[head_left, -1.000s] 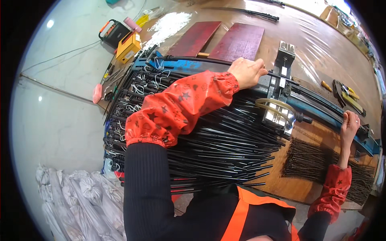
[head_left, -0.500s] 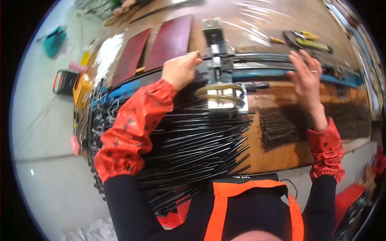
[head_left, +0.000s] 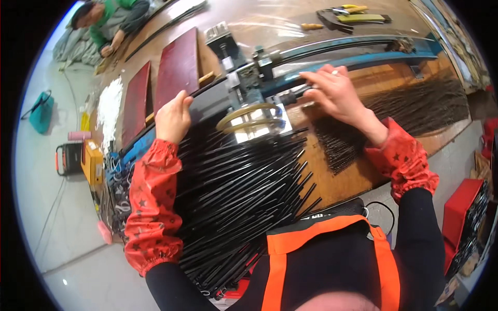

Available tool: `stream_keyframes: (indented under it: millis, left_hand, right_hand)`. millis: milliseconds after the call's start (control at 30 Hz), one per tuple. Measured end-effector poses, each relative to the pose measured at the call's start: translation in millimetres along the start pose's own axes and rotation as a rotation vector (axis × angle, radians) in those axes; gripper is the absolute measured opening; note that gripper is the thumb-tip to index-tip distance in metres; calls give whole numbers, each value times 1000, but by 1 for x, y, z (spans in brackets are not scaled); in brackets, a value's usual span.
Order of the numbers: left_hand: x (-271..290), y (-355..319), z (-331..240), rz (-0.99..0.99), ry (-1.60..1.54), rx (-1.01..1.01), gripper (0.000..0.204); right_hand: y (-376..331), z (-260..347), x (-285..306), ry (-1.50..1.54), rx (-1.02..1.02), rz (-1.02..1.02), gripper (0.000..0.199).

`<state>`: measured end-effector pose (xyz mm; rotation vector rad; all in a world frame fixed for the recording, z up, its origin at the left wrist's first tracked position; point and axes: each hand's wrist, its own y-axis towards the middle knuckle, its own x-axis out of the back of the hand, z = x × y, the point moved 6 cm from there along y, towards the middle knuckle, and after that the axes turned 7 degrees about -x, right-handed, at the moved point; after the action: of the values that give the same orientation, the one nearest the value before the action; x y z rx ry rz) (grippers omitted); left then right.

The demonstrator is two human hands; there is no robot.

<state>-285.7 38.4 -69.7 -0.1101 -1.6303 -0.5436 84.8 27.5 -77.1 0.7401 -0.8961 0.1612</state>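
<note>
My left hand (head_left: 174, 118) is closed at the left of a clamp-like metal device (head_left: 246, 88), pinching the end of a thin black rod (head_left: 210, 86) that runs toward it. To the right of the device, my right hand (head_left: 336, 97) has its fingers bent but apart, close beside a black handle (head_left: 294, 95); whether it touches the handle is unclear. A looped yellowish tube (head_left: 249, 118) sits on the device's near side. Below my hands lies a large heap of thin black rods (head_left: 244, 192). Behind the right hand, a blue rail (head_left: 358, 61) extends rightward.
Dark red boards (head_left: 177, 67) lie at the far left. Pliers and other hand tools (head_left: 353, 18) rest at the back. A dark bundle of thin, ridged pieces (head_left: 415, 111) lies on the right. Another person (head_left: 116, 26) sits at the far left. A red bin (head_left: 461, 217) stands lower right.
The view has shifted and turned, bringing the other person into sight. My right hand has come in from the rail's far side toward the black handle. The long rod along the rail no longer shows there.
</note>
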Motion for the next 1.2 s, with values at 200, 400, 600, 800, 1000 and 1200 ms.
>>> stream_keyframes:
  millis: [200,400,600,800,1000,1200]
  left_hand:
    - [6,2,-9,12,-53,-17,24]
    - [7,2,-4,53,-116,-36,26]
    - [11,15,10,249,-393,-8,29]
    - [8,26,-29,8,-189,-67,29]
    - [0,37,-59,-41,-125,-51,24]
    - [3,38,-59,-91,-116,-82,22]
  right_hand:
    - [-4,19,23,-48,117,-247,22]
    - [30,0,30,-389,93,-249,28]
    - [61,-46,25,-341,141,-54,9]
    - [71,-35,19,-248,172,-86,1]
    - [68,-31,12,-228,181,-87,3]
    - [62,-23,18,-272,150,-138,16]
